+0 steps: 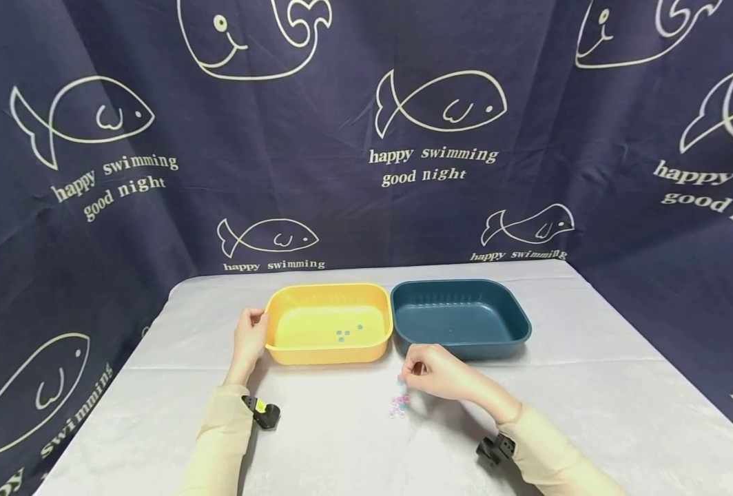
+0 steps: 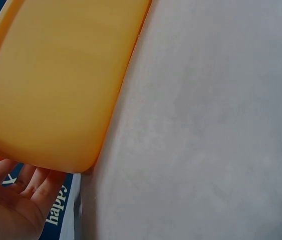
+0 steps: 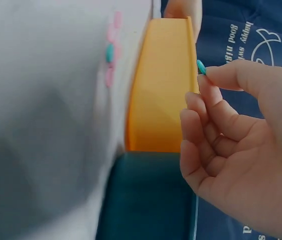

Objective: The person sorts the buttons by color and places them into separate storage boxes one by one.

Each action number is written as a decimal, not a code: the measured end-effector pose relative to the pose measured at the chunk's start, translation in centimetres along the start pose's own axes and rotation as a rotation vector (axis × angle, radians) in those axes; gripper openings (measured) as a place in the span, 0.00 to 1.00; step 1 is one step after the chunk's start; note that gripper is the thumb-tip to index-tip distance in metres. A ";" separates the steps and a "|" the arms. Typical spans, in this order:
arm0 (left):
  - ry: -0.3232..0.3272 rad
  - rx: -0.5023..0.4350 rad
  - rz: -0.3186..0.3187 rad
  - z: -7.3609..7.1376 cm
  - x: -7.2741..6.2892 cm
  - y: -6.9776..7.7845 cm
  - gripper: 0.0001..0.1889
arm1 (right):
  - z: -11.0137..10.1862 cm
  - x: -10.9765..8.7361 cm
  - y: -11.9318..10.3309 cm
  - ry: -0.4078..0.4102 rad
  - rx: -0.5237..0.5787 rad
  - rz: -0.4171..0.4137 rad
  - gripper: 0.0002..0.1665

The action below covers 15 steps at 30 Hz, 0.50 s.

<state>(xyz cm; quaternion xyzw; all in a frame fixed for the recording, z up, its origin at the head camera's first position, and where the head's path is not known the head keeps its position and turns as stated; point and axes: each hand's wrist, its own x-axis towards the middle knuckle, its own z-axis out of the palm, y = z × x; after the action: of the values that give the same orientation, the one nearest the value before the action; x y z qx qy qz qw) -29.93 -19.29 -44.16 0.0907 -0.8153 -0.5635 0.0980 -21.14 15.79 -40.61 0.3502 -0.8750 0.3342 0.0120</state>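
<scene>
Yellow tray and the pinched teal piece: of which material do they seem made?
Yellow tray: probably moulded plastic, smooth, softly shiny, given its even colour and rounded corners. Teal piece: perhaps glossy plastic, as its surface looks shiny; glass remains possible.

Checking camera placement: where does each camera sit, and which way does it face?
Head: worn on the head, facing forward and down at the yellow tub and dark teal tub; left hand, right hand and sleeves show.
Left wrist: worn there, facing the yellow tub's outside; the left hand shows.
Right wrist: worn there, facing fingers that hold a turquoise piece; both hands show.
Head and right wrist share both tubs.
</scene>
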 end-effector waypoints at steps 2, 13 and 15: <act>0.001 0.000 0.003 0.0 0.0 0.0 0.16 | -0.1 0.3 -0.1 0.020 0.001 -0.013 0.08; -0.004 0.007 0.015 0.0 0.1 -0.2 0.16 | -0.9 2.0 -0.8 0.050 0.020 -0.014 0.05; -0.007 0.007 0.013 0.0 0.1 -0.2 0.16 | -0.9 2.4 -0.9 0.055 0.025 -0.004 0.04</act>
<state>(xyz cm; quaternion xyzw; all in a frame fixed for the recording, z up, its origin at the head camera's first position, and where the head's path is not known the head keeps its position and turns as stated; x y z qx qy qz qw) -30.01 -19.40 -44.35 0.0839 -0.8182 -0.5601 0.0985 -22.58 14.46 -38.78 0.3427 -0.8693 0.3546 0.0324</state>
